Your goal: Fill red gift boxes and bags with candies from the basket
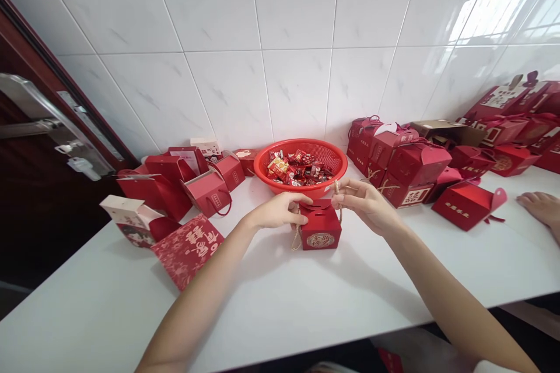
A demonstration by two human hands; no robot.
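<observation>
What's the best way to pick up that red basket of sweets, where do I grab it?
I'd grip the basket by opposite sides of its rim, from left and right: it's wide and round, with no handle visible, and the loose sweets suggest keeping it level.

Front box (321, 226): deep red; round pale-gold emblem on the face
Cord (340, 211): straw-tan, twisted
Basket (259, 173): bright orange-red; fine grid of holes
Sweets (301, 170): mostly red wrappers; some gold-yellow, bits of white
Left card (187, 249): red; paler floral pattern, cream characters
Right stack (419, 164): crimson; one white panel with red characters
Tiles (219, 3): white; faint grey veining
Table (280, 309): plain white
Door (26, 204): dark red-brown
</observation>
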